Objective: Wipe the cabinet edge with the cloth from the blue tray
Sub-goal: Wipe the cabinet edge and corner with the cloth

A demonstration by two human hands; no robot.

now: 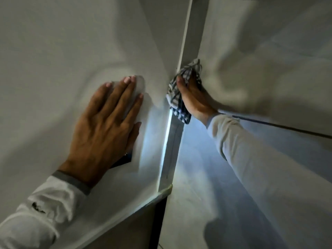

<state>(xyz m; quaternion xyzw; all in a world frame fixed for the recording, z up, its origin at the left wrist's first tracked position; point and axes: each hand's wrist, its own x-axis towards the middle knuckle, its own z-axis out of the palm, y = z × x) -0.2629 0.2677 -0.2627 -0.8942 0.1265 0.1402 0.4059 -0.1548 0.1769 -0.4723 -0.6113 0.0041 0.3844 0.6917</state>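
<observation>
Right hand grips checked cloth against cabinet edge; left hand flat, open, empty on cabinet door.

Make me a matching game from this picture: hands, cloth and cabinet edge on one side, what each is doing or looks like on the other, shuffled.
Things:
1. left hand
2. right hand
3. cloth
4. cabinet edge

States:
A. checked, bunched against the edge
B. pale strip running up between two panels
C. lying flat, fingers spread, on the panel
D. gripping the cloth

Pairs: 1-C, 2-D, 3-A, 4-B
</observation>
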